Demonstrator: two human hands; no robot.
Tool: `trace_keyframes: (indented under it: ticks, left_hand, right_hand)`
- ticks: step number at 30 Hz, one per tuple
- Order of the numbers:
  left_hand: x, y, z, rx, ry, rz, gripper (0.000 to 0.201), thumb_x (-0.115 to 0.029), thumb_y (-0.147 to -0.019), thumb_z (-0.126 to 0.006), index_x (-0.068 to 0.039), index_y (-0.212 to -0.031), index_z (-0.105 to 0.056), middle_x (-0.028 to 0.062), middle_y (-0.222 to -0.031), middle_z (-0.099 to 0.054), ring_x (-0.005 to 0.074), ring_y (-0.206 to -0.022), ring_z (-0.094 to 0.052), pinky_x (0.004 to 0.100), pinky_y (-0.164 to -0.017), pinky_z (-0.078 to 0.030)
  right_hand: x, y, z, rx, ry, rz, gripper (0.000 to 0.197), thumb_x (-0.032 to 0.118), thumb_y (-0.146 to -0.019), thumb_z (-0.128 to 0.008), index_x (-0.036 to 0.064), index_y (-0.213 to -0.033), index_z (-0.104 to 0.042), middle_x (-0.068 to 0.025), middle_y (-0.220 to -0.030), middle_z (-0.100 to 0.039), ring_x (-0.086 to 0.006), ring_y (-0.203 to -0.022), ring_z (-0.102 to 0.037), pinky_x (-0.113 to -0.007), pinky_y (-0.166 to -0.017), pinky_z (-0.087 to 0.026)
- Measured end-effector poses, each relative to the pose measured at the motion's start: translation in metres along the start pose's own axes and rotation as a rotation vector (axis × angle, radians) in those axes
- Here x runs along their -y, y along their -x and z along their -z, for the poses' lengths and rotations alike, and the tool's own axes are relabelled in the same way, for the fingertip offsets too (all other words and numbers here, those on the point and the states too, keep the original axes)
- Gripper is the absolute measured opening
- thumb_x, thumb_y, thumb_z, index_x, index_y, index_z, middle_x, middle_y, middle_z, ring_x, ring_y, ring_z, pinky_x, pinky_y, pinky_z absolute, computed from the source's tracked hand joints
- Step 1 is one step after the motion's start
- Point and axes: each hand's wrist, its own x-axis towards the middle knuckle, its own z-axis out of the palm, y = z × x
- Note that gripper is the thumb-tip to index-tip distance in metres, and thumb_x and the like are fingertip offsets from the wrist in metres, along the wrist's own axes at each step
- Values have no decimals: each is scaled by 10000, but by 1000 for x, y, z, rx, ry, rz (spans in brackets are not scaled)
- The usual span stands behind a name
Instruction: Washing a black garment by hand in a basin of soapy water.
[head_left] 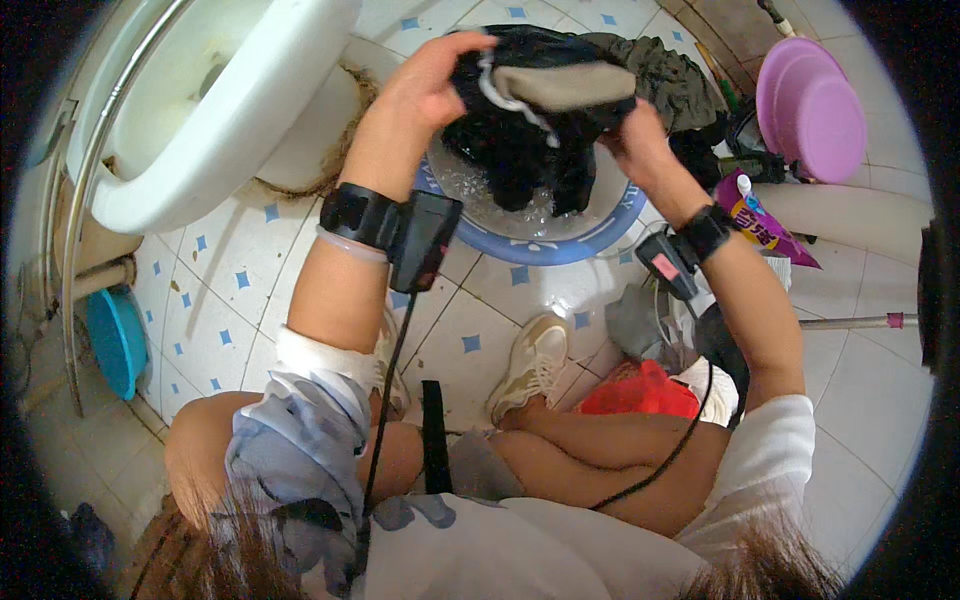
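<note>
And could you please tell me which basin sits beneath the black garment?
The blue-rimmed basin with water in it, directly below the black garment; the pink basin at upper right and the turquoise basin at far left stand apart.

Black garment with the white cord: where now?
Head view, upper middle: the black garment is held between the left hand and right hand, over the blue-rimmed basin, right of the white ceramic fixture.

Lettering noted at two spots. (1) Basin (540, 248): a few Latin capitals along the right-hand stretch of its blue rim, following the curve. (2) Purple packet (757, 224), right of the basin and apart from it: large, pale yellowish characters across the front, slanted, finer print too small.
</note>
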Motion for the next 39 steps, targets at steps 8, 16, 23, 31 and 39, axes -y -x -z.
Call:
trace_keyframes:
  ticks: [8,16,23,31,39]
  left_hand:
    - [64,8,29,-543,-403,-335,189,-92,-649,-534,-27,-825,-514,29,-744,-504,171,-668,-502,313,-639,-438]
    - [80,-15,-5,-293,-147,-299,255,-76,-707,-542,-49,-960,-519,49,-894,-567,203,-827,-541,341,-765,-425]
    - [50,9,-4,-6,360,-245,253,-243,-821,-443,-34,-940,-521,88,-889,-569,244,-816,-553,382,-763,-440]
    - [43,14,4,100,323,-160,270,-188,-797,-454,1,-982,-505,138,-957,-558,269,-848,-551,389,-793,-435]
    - [27,12,51,-190,259,-157,219,-122,-719,-512,6,-895,-534,125,-916,-566,270,-841,-544,379,-764,-436]
  right_hand:
    - [48,-22,8,-157,415,378,136,95,-744,-395,52,-668,-500,-34,-602,-464,-141,-493,-430,-258,-410,-343]
    - [48,18,-44,69,248,195,159,110,-783,-445,22,-847,-561,-67,-739,-569,-124,-606,-532,-205,-509,-426]
    - [22,-13,7,326,950,63,418,248,-749,-562,7,-1081,-484,-107,-970,-551,-157,-888,-508,-248,-774,-390]
    - [3,-3,-2,180,697,13,256,161,-733,-521,-23,-909,-543,-65,-842,-570,-131,-802,-494,-244,-742,-369]
    - [84,34,4,9,-166,286,166,75,-713,-501,41,-864,-562,3,-693,-500,-84,-675,-465,-219,-669,-366]
